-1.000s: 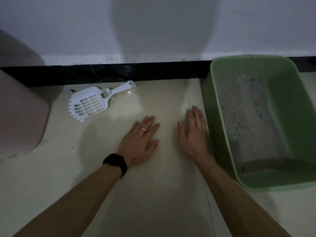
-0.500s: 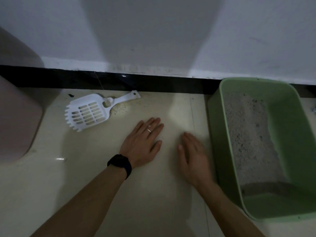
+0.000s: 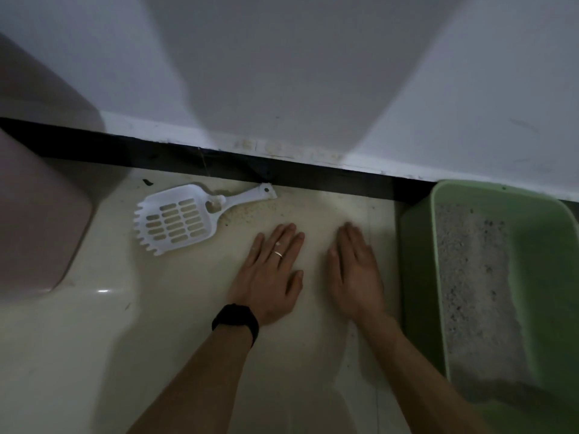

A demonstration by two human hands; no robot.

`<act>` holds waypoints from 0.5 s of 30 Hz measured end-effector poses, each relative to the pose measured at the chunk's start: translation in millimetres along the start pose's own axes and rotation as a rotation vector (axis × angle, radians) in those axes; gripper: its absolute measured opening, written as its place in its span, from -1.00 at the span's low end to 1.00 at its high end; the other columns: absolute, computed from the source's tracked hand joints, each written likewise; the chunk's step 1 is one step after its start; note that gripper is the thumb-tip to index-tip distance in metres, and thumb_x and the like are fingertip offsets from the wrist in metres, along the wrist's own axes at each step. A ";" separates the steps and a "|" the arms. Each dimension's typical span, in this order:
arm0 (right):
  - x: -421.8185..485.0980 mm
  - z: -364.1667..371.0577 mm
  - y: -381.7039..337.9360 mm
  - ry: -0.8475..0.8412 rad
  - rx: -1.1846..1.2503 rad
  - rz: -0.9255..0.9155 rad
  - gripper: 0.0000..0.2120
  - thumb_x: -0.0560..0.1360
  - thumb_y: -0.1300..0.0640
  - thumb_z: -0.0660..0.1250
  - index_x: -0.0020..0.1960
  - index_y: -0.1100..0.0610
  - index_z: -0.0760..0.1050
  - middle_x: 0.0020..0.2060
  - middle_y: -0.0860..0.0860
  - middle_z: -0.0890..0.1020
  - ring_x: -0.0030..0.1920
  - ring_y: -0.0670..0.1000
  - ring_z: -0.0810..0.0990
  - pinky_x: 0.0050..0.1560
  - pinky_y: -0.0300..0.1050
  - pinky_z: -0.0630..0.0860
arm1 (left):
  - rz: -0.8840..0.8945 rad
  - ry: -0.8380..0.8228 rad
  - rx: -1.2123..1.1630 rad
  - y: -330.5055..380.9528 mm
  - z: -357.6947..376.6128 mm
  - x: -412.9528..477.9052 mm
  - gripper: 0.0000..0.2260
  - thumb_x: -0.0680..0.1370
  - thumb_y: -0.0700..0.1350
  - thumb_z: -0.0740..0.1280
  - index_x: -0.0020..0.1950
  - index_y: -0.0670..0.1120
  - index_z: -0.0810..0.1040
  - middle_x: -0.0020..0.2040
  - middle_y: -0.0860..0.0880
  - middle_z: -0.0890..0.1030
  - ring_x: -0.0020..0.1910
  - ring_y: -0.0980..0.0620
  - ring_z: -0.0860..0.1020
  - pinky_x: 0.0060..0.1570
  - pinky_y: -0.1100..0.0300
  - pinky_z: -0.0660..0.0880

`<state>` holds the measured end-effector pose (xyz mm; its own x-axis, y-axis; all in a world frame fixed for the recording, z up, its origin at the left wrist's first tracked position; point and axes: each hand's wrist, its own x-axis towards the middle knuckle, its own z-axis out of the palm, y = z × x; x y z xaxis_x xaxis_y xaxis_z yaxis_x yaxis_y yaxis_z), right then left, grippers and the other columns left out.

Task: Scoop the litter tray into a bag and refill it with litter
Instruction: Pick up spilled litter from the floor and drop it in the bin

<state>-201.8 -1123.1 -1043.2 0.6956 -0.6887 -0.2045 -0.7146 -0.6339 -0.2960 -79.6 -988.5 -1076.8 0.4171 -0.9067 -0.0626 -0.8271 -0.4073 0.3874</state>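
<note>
The green litter tray (image 3: pixel 416 277) stood at the right of the frame, grey litter (image 3: pixel 470 277) banked along its near-centre side. No bag and no refill litter were in view. A white slotted scoop (image 3: pixel 175 219) lay untouched at centre left, amid scattered grains (image 3: pixel 247 213). Risks, as judged: a hasty scoop in this dim light could fling more litter over the floor (image 3: pixel 94 355); with no bag to hand, waste could drop in transit. The left hand (image 3: pixel 269 277) and right hand (image 3: pixel 355 277) both lay flat, palms down, fingers extended and holding nothing, at centre between scoop and tray.
</note>
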 end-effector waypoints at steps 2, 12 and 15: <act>-22.3 0.6 -2.1 0.041 -0.003 -0.063 -0.47 0.63 -0.09 -0.01 0.49 0.16 0.31 0.49 0.06 0.32 0.51 0.00 0.21 0.51 -0.03 0.14 | -0.013 -0.009 -0.005 0.5 0.0 -0.5 -0.43 0.62 0.08 0.05 0.61 -0.09 0.10 0.62 -0.06 0.07 0.60 0.02 -0.03 0.54 -0.07 -0.02; 39.8 0.0 10.6 0.038 -0.098 -0.112 -0.43 0.64 -0.11 -0.04 0.57 0.14 0.10 0.56 0.05 0.12 0.57 0.01 0.02 0.53 0.09 0.08 | -0.023 -0.013 0.002 2.4 0.0 -0.2 -0.42 0.62 0.06 0.04 0.62 -0.07 0.05 0.62 -0.04 0.02 0.60 0.03 -0.08 0.54 -0.04 -0.08; -25.2 7.3 11.9 -0.012 -0.070 -0.178 -0.46 0.65 -0.10 -0.03 0.56 0.13 0.16 0.56 0.02 0.15 0.56 -0.06 0.03 0.53 0.07 0.11 | -0.027 -0.020 0.008 3.3 -0.4 0.1 -0.42 0.62 0.07 0.03 0.62 -0.08 0.06 0.62 -0.05 0.03 0.60 0.02 -0.06 0.54 -0.05 -0.05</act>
<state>-227.3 -1110.8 -1048.4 0.8120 -0.5596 -0.1655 -0.5833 -0.7684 -0.2633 -82.2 -989.9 -1075.2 0.4320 -0.8972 -0.0919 -0.8186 -0.4328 0.3777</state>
